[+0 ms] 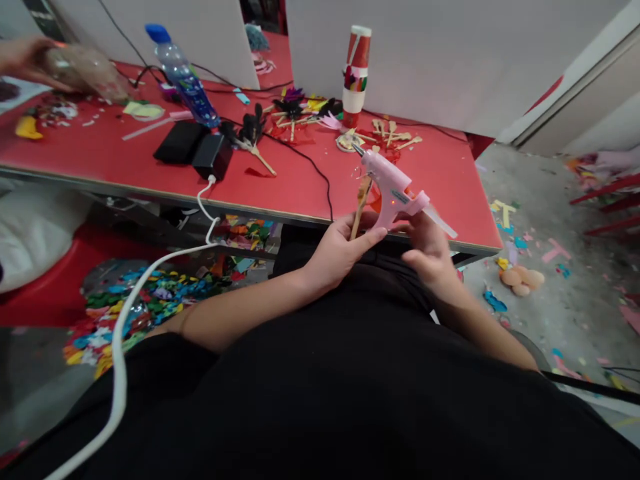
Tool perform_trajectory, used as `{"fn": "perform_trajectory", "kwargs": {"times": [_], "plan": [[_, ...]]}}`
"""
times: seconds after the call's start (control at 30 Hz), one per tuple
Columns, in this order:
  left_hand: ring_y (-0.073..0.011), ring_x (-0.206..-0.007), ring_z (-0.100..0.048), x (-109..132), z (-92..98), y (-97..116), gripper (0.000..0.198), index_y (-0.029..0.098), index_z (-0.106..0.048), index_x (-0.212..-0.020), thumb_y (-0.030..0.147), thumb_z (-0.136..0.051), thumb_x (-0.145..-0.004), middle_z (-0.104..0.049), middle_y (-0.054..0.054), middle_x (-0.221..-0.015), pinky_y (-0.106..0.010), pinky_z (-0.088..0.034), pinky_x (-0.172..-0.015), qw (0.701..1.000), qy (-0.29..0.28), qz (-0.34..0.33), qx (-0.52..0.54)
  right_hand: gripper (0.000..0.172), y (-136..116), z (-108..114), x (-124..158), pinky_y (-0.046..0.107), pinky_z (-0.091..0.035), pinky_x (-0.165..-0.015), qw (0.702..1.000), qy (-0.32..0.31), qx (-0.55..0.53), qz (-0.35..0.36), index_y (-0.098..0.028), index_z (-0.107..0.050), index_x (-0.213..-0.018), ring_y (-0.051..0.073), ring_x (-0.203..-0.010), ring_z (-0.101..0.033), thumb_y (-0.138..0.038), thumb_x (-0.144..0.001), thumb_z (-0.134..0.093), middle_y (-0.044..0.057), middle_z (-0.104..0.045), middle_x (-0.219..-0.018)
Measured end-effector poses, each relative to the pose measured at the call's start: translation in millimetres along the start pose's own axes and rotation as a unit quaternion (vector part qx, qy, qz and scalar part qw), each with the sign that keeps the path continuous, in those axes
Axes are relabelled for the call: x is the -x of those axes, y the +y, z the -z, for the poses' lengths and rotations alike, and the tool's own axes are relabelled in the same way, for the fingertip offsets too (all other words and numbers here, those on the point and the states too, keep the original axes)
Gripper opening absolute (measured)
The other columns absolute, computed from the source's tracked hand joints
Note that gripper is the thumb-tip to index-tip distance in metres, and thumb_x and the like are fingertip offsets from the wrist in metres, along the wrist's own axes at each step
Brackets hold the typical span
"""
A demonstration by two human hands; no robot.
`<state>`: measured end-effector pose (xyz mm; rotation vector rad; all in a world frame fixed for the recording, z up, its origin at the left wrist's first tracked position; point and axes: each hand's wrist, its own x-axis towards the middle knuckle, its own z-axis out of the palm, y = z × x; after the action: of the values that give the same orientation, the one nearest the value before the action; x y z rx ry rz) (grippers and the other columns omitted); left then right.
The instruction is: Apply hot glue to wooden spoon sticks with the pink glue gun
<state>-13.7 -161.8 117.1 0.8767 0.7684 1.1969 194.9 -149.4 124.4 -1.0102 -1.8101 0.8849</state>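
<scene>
A red table [280,190] ran along a white partition [425,60], its front edge just before the person's black clothes. The pink glue gun [387,183] stood above that edge, toward the table's right end, its nozzle pointing up and to the left, a small orange light showing on its side and a clear glue stick [440,221] poking out of its back. The left hand [340,250] was closed around a thin wooden stick [361,207], with its thumb against the foot of the gun's handle. The right hand [431,253] was half curled at the gun's rear, thumb held apart; its fingers were partly hidden, so how firmly it gripped could not be told. Beyond the nozzle lay a small round dish [349,141], with a stack of paper cups [354,100] upright behind it and pale wooden pieces [393,133] to its right. Farther left were a black feathered stick [255,133], a black box [213,157] with a white cable [119,360] plugged in, and a blue-capped bottle [185,80]. At the far left, another person's hand [27,57] touched a blurred, see-through object [87,70]. Colourful scraps [160,293] were heaped under the table, and more littered the grey floor [535,227] on the right, around some egg-like things [520,279].
</scene>
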Motion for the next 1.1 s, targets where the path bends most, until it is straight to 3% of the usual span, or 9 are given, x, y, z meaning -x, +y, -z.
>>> {"fn": "perform_trajectory", "kwargs": {"times": [0.1,0.17,0.27,0.37,0.43,0.53,0.67,0.9,1.1], "plan": [[-0.0155,-0.094,-0.074,-1,-8.1,-2,0.054,0.019,-0.082,-0.114,0.046,-0.113,-0.079,-0.081,-0.004,-0.102,-0.023,-0.056,-0.08,0.998,-0.033,-0.039,-0.04,0.072,13,-22,-17,0.049,-0.073,-0.092,0.996,0.048,-0.068,-0.034,-0.03,-0.078,-0.138,0.031,-0.105,-0.08,-0.09,-0.098,-0.082,0.01,-0.08,-0.115],[-0.0131,-0.082,-0.066,0,-7.8,-3,0.05,0.021,-0.083,-0.119,0.052,-0.106,-0.088,-0.072,0.0,-0.087,-0.021,-0.051,-0.071,0.996,-0.025,-0.055,-0.062,0.069,19,-27,-27,0.042,-0.07,-0.081,0.991,0.069,-0.098,-0.055,-0.029,-0.078,-0.13,0.028,-0.101,-0.08,-0.091,-0.102,-0.076,0.008,-0.079,-0.111],[-0.0107,-0.062,-0.044,4,-1.9,-3,0.045,0.022,-0.08,-0.12,0.065,-0.082,-0.109,-0.052,0.006,-0.072,-0.022,-0.034,-0.055,0.995,0.019,-0.064,-0.071,0.069,26,-21,-28,0.035,-0.065,-0.07,0.981,0.106,-0.148,-0.059,-0.029,-0.075,-0.122,0.024,-0.094,-0.081,-0.093,-0.099,-0.076,0.006,-0.08,-0.104],[-0.0094,-0.061,-0.042,7,2.3,-5,0.048,0.022,-0.073,-0.11,0.069,-0.08,-0.109,-0.057,0.004,-0.078,-0.022,-0.031,-0.053,0.995,0.021,-0.077,-0.065,0.06,24,-10,-12,0.037,-0.063,-0.069,0.985,0.053,-0.159,-0.041,-0.028,-0.076,-0.117,0.022,-0.075,-0.075,-0.086,-0.101,-0.078,0.001,-0.074,-0.082],[-0.009,-0.059,-0.038,8,2.0,-8,0.053,0.022,-0.067,-0.103,0.073,-0.082,-0.106,-0.052,0.006,-0.074,-0.022,-0.031,-0.053,0.996,-0.009,-0.065,-0.062,0.051,17,-3,-2,0.038,-0.061,-0.067,0.992,0.017,-0.115,-0.054,-0.027,-0.075,-0.098,0.02,-0.067,-0.069,-0.077,-0.102,-0.083,-0.001,-0.067,-0.07],[-0.0089,-0.055,-0.029,9,-0.6,-9,0.056,0.023,-0.062,-0.099,0.076,-0.081,-0.106,-0.038,0.01,-0.067,-0.022,-0.026,-0.051,0.996,-0.044,-0.046,-0.061,0.05,7,3,2,0.037,-0.057,-0.066,0.998,0.024,-0.029,-0.048,-0.026,-0.069,-0.079,0.019,-0.067,-0.063,-0.066,-0.097,-0.092,0.001,-0.066,-0.07],[-0.0084,-0.053,-0.023,10,-2.6,-5,0.057,0.024,-0.057,-0.095,0.076,-0.08,-0.106,-0.033,0.011,-0.066,-0.023,-0.021,-0.049,0.994,-0.08,-0.036,-0.065,0.044,8,9,-5,0.038,-0.06,-0.069,0.999,0.026,-0.016,-0.03,-0.026,-0.076,-0.084,0.022,-0.073,-0.067,-0.066,-0.093,-0.092,0.002,-0.066,-0.07],[-0.0087,-0.054,-0.023,13,1.6,-6,0.052,0.025,-0.056,-0.095,0.07,-0.075,-0.111,-0.035,0.01,-0.068,-0.024,-0.022,-0.05,0.99,-0.1,-0.053,-0.079,0.039,22,8,-3,0.035,-0.051,-0.064,0.994,0.073,0.075,-0.005,-0.025,-0.072,-0.08,0.018,-0.068,-0.057,-0.058,-0.096,-0.086,0.001,-0.063,-0.07],[-0.0111,-0.062,-0.037,19,14.1,-13,0.046,0.023,-0.061,-0.101,0.065,-0.065,-0.119,-0.048,0.004,-0.077,-0.026,-0.031,-0.055,0.98,-0.092,-0.077,-0.158,0.033,31,3,-1,0.034,-0.05,-0.062,0.992,0.08,0.095,0.011,-0.025,-0.069,-0.082,0.018,-0.067,-0.058,-0.052,-0.097,-0.08,0.002,-0.067,-0.074]]}}
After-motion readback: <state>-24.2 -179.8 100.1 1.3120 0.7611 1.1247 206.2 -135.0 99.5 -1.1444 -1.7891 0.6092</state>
